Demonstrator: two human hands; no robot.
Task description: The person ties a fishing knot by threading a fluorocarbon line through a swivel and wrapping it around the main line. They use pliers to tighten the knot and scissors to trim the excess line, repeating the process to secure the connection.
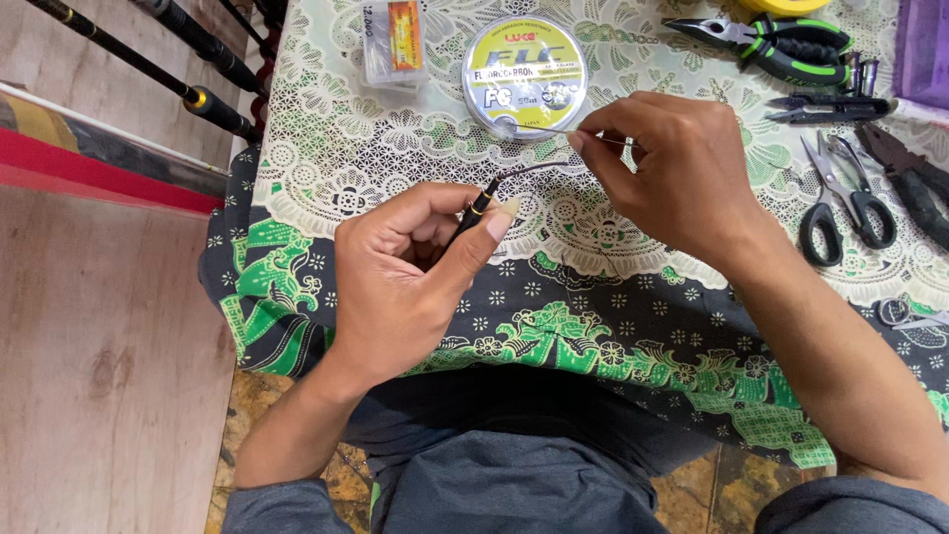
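- Pinching a thin black rod tip [477, 212] between thumb and forefinger, the left hand [410, 272] keeps its grip pressed tight above the surface [326, 148].
- The right hand [672, 173] pinches a fine clear line [539, 129], just beside the round line spool [525, 75].
- Scissors [840, 203] and green-handled pliers [781, 44] lie to the right.

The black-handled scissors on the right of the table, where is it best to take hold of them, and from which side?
Probably by the two handle loops of the scissors, coming from the near edge of the table. The loops point toward the person and the blades point away, so the fingers slip in without meeting the tips. The black cutters lie close on the right.
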